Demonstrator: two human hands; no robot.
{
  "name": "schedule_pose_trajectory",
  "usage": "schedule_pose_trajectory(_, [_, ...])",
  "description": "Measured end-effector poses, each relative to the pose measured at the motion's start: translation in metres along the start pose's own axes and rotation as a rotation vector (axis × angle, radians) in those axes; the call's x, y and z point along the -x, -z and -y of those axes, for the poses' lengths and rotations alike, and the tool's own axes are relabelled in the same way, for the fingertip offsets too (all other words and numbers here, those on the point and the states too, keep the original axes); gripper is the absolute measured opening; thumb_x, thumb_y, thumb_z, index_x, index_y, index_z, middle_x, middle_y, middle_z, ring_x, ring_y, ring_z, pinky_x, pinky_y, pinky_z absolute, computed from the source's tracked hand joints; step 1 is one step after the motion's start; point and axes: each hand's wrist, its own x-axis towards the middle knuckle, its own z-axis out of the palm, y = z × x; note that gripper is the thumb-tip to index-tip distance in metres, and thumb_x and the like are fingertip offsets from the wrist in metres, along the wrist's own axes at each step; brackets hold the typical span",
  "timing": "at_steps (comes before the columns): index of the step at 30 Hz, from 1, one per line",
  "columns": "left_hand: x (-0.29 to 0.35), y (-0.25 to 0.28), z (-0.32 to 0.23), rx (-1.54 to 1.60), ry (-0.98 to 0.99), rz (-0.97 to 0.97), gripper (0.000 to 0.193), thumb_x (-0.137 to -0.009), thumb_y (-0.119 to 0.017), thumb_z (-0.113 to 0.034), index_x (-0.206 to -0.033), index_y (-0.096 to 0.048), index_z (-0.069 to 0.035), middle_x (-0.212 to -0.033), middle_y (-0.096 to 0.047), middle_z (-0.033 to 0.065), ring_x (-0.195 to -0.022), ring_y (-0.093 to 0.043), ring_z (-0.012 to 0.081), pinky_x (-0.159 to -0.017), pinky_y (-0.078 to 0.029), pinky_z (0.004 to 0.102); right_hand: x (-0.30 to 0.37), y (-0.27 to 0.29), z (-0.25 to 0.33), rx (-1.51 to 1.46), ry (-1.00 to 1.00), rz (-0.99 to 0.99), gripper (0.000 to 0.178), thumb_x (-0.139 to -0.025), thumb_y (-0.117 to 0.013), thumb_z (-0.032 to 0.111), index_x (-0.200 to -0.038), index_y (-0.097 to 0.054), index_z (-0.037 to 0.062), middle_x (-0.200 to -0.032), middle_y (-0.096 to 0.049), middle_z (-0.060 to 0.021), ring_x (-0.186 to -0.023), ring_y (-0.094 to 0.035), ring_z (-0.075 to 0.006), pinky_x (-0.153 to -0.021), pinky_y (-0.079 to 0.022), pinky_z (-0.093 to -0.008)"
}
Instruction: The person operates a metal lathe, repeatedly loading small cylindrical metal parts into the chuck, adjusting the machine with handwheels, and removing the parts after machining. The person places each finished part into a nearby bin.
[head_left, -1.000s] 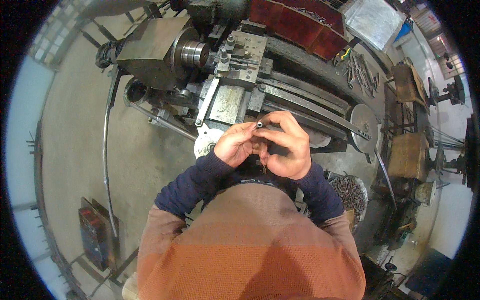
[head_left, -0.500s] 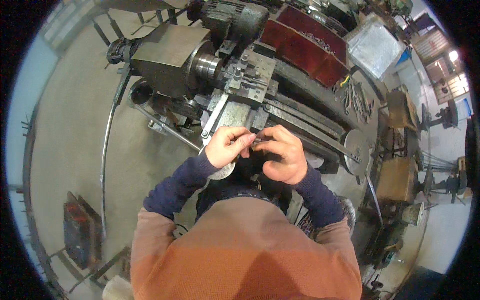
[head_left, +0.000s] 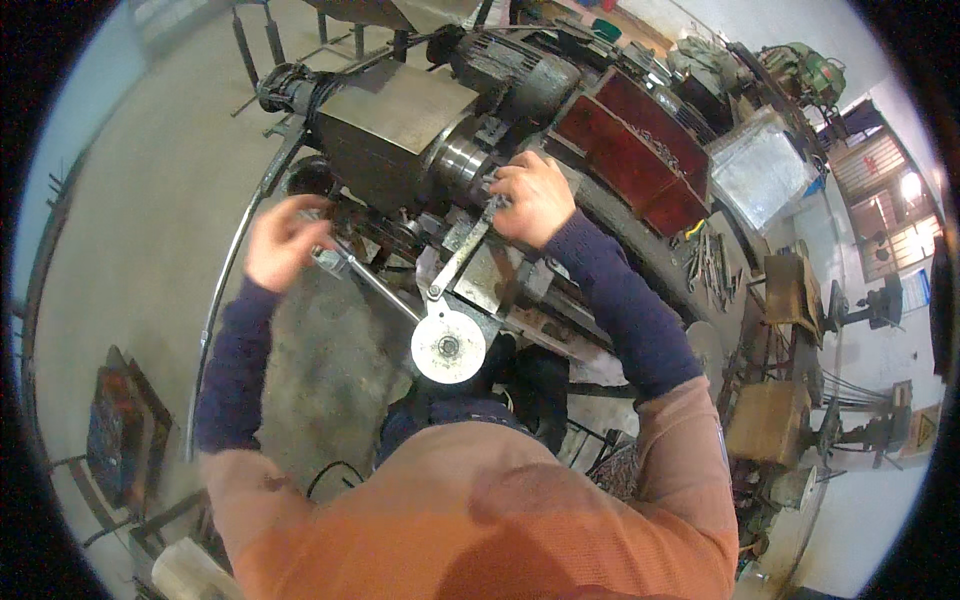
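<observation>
A small lathe stands before me, with a silvery chuck at the end of its box-shaped headstock. Beside the chuck face is my right hand, fingers bent together over the tool post area; whatever they pinch there is hidden. Off to the left, my left hand hangs with curled fingers parted from the thumb, holding nothing visible. It is close to the end of a long metal lever. A flat link bar runs from below my right hand to a round pale disc.
Behind the lathe sits a dark red tray with metal bits, near a ribbed motor. Wrenches lie to the right. A bent rod curves along the left side. Bench grinders line the right wall.
My hands were together in front of the carriage and have parted. The right has moved forward to the chuck, the left out toward the lever. The view has shifted, and the round disc is now uncovered.
</observation>
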Motion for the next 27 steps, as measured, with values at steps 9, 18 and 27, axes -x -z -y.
schedule_pose_trajectory(9, [0.082, 0.15, 0.107, -0.629, 0.156, -0.301, 0.038, -0.079, -0.051, -0.01, -0.116, -0.052, -0.002, -0.082, -0.062, 0.0108, -0.075, -0.058, 0.0157, -0.076, -0.045, 0.0297, -0.037, -0.047, -0.025, 0.115, -0.227, 0.294, 0.026, -0.052, -0.06, 0.023, -0.074, -0.07, 0.0128, -0.077, -0.065, -0.0102, -0.085, -0.058, -0.0248, -0.076, -0.045, -0.0375])
schedule_pose_trajectory(18, [0.084, 0.122, 0.115, -0.947, 0.343, -0.169, 0.043, -0.075, -0.063, -0.029, -0.109, -0.051, -0.006, -0.079, -0.062, 0.0181, -0.075, -0.06, 0.0365, -0.067, -0.047, 0.0428, -0.046, -0.047, -0.029, 0.037, -0.198, 0.356, 0.033, -0.051, -0.06, 0.023, -0.08, -0.071, 0.0114, -0.078, -0.065, -0.0127, -0.081, -0.059, -0.0286, -0.074, -0.048, -0.0373])
schedule_pose_trajectory(27, [0.026, 0.203, 0.128, -1.458, 0.716, -0.181, 0.019, -0.073, -0.056, -0.013, -0.09, -0.064, -0.01, -0.091, -0.063, 0.0136, -0.086, -0.06, 0.0313, -0.072, -0.049, 0.0417, -0.042, -0.049, -0.029, -0.053, -0.129, 0.2, 0.031, -0.052, -0.061, 0.024, -0.078, -0.071, 0.0125, -0.077, -0.064, -0.013, -0.084, -0.058, -0.0294, -0.077, -0.046, -0.0399])
